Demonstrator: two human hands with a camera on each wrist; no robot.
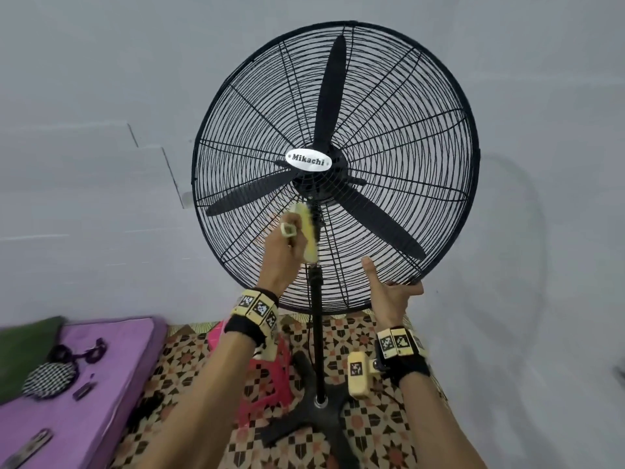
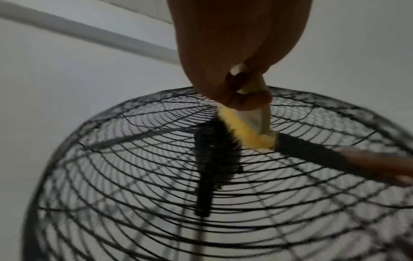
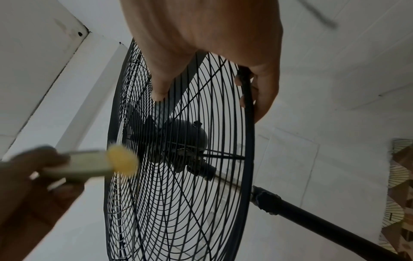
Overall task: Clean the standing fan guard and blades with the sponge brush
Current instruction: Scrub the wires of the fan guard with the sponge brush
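A black standing fan with a round wire guard (image 1: pixel 422 140) and three black blades (image 1: pixel 333 96) stands against the wall. My left hand (image 1: pixel 287 245) grips the pale handle of a yellow sponge brush (image 1: pixel 306 231), whose sponge presses on the lower front guard just below the hub. In the left wrist view the yellow sponge brush (image 2: pixel 245 130) lies on the guard wires (image 2: pixel 134 167). My right hand (image 1: pixel 392 289) grips the guard's lower right rim, fingers curled behind it, thumb on the front. The right wrist view shows those fingers (image 3: pixel 263 91) around the rim (image 3: pixel 249 123).
The fan's black pole (image 1: pixel 317 333) drops to a dark base (image 1: pixel 311 411) on a patterned floor. A pink plastic stool (image 1: pixel 267 374) stands left of the base. A purple mattress (image 1: pixel 111 367) with small items lies at lower left. The grey wall is close behind.
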